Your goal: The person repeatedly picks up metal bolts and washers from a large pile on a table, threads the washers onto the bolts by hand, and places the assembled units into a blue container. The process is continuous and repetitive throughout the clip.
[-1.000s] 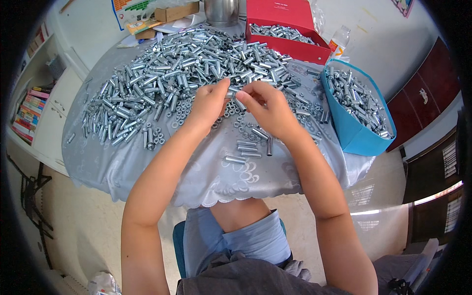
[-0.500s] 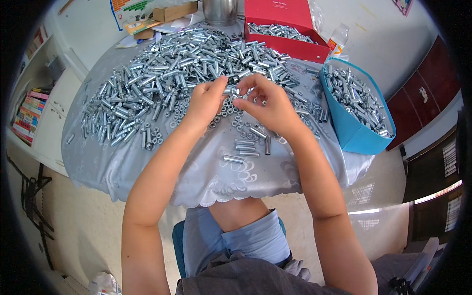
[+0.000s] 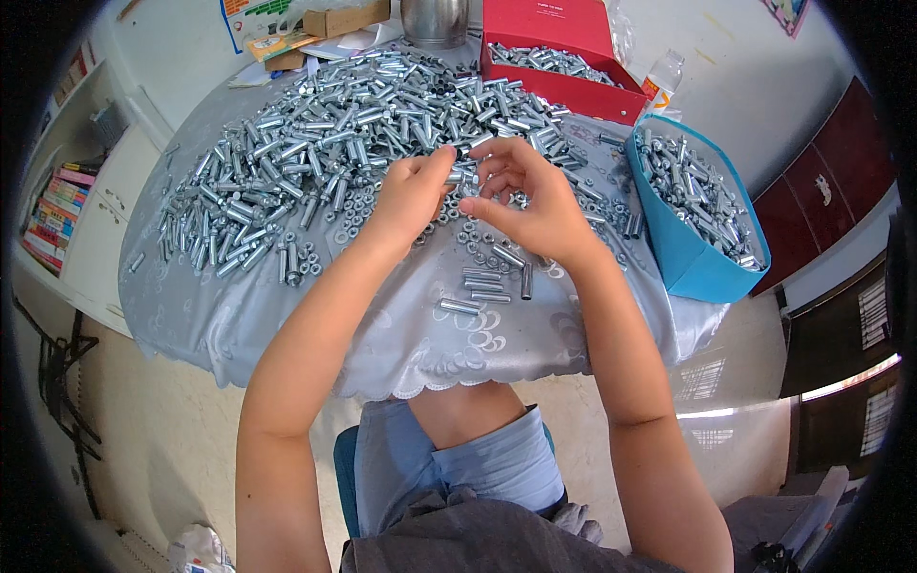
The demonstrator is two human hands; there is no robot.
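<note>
My left hand [image 3: 413, 199] is closed on a small silvery bolt-like metal piece [image 3: 462, 179], its end sticking out past the thumb and fingertips toward the right. Facing that end, my right hand [image 3: 540, 202] has thumb and forefinger spread apart, with the other fingers curled. Beyond both hands spreads a large heap of shiny metal sleeves and bolts [image 3: 315, 143]. Loose hex nuts [image 3: 355, 212] lie scattered around and under the hands, partly hidden by them. Closer to me, several loose metal sleeves [image 3: 485, 285] rest on the grey tablecloth [image 3: 411, 334].
A blue fabric bin [image 3: 702, 272] full of bolts stands at the right table edge. Behind it are a plastic bottle [image 3: 662, 81] and an open red box [image 3: 583, 100] holding more metal pieces. A metal pot [image 3: 435, 24] and a cardboard box [image 3: 346, 19] stand at the back.
My right hand's thumb and forefinger have spread wider apart beside the metal piece. The left hand still holds it in nearly the same place; the whole view has shifted slightly.
</note>
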